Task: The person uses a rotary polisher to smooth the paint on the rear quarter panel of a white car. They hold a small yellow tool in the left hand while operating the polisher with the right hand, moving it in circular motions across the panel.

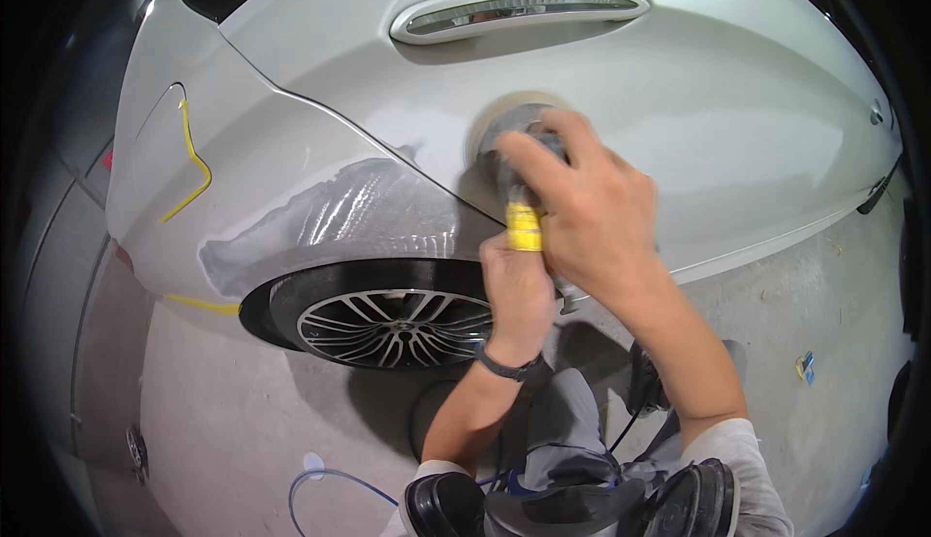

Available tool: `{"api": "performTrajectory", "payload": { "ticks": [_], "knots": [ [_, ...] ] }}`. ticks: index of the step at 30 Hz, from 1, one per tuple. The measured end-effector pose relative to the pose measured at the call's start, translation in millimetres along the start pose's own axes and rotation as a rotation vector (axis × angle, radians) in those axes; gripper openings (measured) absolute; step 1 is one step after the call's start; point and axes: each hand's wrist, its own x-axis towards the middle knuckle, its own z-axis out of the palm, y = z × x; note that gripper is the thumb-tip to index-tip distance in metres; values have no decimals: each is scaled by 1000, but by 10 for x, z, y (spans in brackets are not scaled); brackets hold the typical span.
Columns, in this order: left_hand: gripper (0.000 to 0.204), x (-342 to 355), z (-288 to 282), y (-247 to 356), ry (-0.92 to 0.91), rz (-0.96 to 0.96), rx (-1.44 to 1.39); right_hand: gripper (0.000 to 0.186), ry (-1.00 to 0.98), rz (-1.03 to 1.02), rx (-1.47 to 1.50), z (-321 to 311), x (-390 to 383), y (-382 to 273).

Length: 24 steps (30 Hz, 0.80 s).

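Note:
A round power sander (514, 139) with a dark body and a yellow-banded handle is pressed against the white car door (737, 100), close to its rear seam and below the chrome-trimmed door handle (524, 11). Over the top of the sander my right hand (606, 207) is closed, its fingers curling across the body. My left hand (519, 285), with a black band on its wrist, grips the handle end just below the yellow band. The pad's edge looks blurred. A dull, whitish area surrounds the pad, and my hands hide part of the tool.
Behind the seam, a grey sanded patch (359, 207) covers the fender above the wheel (402, 328). Yellow tape (199, 173) marks the rear bodywork. A blue hose (339, 472) curves over the concrete floor, and a small blue-and-yellow scrap (805, 367) lies at the right.

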Motion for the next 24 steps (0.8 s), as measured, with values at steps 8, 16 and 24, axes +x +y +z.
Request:
{"api": "performTrajectory", "payload": {
  "ticks": [8, 16, 24],
  "knots": [
    [43, -106, 67, -195, -84, -68, 88, 42, 102, 33, -48, -96, -192, 119],
    [33, -140, -333, 108, -60, 34, -192, 40, -76, -40, -32, 224, -101, -342],
    [28, -337, 264, -887, -219, -52, 115, 49, 193, 74, -102, -211, -710, 699]
  ]
}}
